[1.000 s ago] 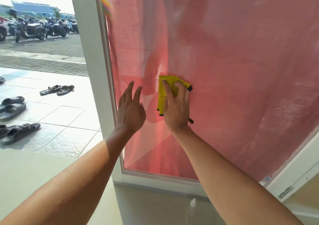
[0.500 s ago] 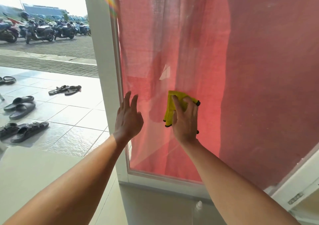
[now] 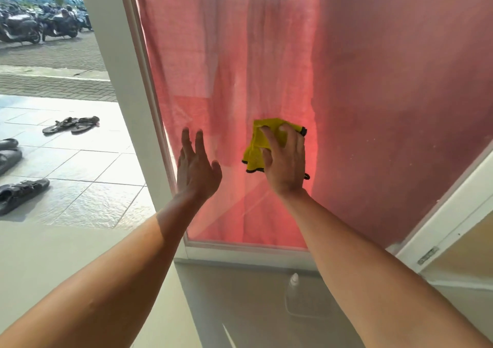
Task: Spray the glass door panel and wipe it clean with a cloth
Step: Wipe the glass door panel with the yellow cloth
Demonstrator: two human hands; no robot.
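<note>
Now: yellow black-edged cloth (image 3: 257, 147) bunched low on glass (image 3: 373, 80), right hand (image 3: 286, 166) grasping it; left hand (image 3: 196, 169) released at glass edge.

Right hand (image 3: 286, 161) covers approx half the yellow cloth (image 3: 254, 155). Glass door panel (image 3: 373, 80) cut off at top & right edges. Spray bottle (image 3: 293, 289) below is faint, details unclear; sandals (image 3: 8, 158) cropped at left edge.

Pale tiled floor (image 3: 88, 177) outside the door, glossy. A pair of flip-flops (image 3: 71, 124) lies on it, dark slides (image 3: 9, 153) at the left edge, strap sandals (image 3: 21, 191) nearer. On the grey floor (image 3: 240, 307) by the door's bottom rail stands a clear bottle (image 3: 293, 291) with a white cap.
</note>
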